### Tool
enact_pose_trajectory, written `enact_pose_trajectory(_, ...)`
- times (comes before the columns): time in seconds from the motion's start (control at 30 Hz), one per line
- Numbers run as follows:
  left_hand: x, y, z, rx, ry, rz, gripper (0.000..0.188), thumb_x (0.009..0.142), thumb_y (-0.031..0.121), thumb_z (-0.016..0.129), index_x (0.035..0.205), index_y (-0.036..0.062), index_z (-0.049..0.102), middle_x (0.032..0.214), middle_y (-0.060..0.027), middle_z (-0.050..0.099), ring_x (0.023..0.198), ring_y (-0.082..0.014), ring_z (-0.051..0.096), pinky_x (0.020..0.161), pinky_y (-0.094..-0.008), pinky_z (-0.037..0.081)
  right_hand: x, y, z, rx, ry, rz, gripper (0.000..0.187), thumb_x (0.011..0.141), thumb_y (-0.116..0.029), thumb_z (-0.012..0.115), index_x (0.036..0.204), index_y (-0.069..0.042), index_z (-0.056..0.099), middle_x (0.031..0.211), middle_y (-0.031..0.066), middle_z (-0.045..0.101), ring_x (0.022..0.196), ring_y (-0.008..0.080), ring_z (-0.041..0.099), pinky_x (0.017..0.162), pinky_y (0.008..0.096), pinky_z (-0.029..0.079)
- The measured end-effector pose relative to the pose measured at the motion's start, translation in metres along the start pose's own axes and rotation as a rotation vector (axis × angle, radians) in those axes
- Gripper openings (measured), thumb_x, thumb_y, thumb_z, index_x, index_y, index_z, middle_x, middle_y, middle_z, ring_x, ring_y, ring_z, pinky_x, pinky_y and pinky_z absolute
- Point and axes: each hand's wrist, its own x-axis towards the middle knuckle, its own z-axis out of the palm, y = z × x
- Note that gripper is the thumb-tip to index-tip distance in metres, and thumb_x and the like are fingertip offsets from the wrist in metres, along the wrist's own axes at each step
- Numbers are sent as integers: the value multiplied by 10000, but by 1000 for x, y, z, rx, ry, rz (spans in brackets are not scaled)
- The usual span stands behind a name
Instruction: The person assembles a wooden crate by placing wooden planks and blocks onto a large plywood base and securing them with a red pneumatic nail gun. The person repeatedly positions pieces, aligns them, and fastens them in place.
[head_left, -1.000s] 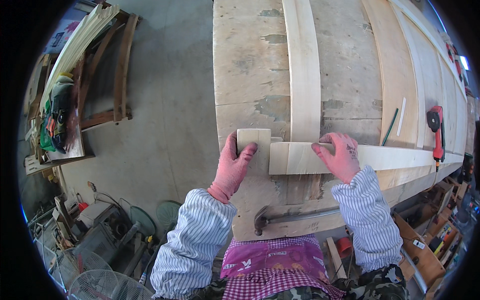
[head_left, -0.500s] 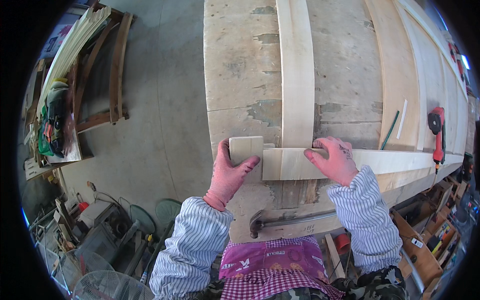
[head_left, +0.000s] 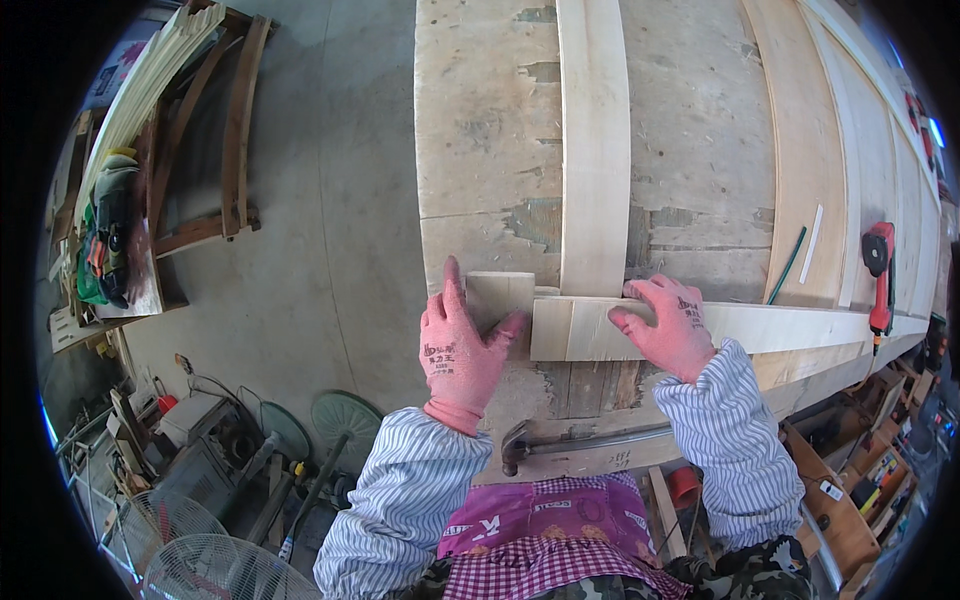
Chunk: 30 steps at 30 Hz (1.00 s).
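Note:
A small squared wood block (head_left: 500, 292) sits against the left end of a pale wooden plank (head_left: 590, 335) lying crosswise before me. My left hand (head_left: 462, 345), in a pink glove, is at the block, fingers apart: the index finger stretches up along its left side and the thumb lies at its lower right. My right hand (head_left: 675, 325), gloved alike, grips the plank, thumb on its face and fingers over the far edge. Beyond it a long board (head_left: 595, 150) runs away from me, its near end meeting the plank. A claw hammer (head_left: 590, 440) rests along the near table edge.
The worn wooden worktable (head_left: 480, 150) carries more long boards (head_left: 800, 150) on the right. A red-and-black power tool (head_left: 880, 270), a green stick (head_left: 786, 266) and a white strip (head_left: 815, 232) lie there. Stacked wood strips (head_left: 150, 90) stand left; fans (head_left: 220, 570) and scrap are lower left.
My left hand has turned to show more of its back, and its index finger has straightened upward beside the block. My right hand keeps its grip on the plank.

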Motion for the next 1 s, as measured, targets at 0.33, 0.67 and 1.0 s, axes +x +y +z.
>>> enact_pose_trajectory(0.33, -2, 7, 0, 115, -13, -45, 798, 770, 416, 761, 1405, 78, 413, 1094, -183, 546, 1032, -365, 547, 873, -439, 471, -3, 12, 18, 62, 124, -33, 317, 800, -286, 735, 1019, -59, 714, 935, 104, 661, 913, 288, 610, 847, 413, 407)
enact_pose_trajectory(0.67, -6, 8, 5, 139, 1, -64, 776, 769, 386, 763, 1395, 85, 418, 1174, -190, 527, 1101, -366, 525, 881, -443, 479, -4, 14, 25, -45, 219, -147, 536, 755, -368, 765, 1195, -100, 619, 1017, 118, 653, 975, 314, 595, 903, 444, 411)
enact_pose_trajectory(1.0, -7, 0, 9, 106, 69, -33, 774, 770, 473, 752, 1372, 84, 461, 1315, -196, 480, 1182, -358, 525, 941, -444, 478, -18, 8, 37, -580, 96, -327, 1060, 601, -513, 820, 1448, -85, 348, 1279, 115, 469, 1156, 299, 481, 980, 446, 375)
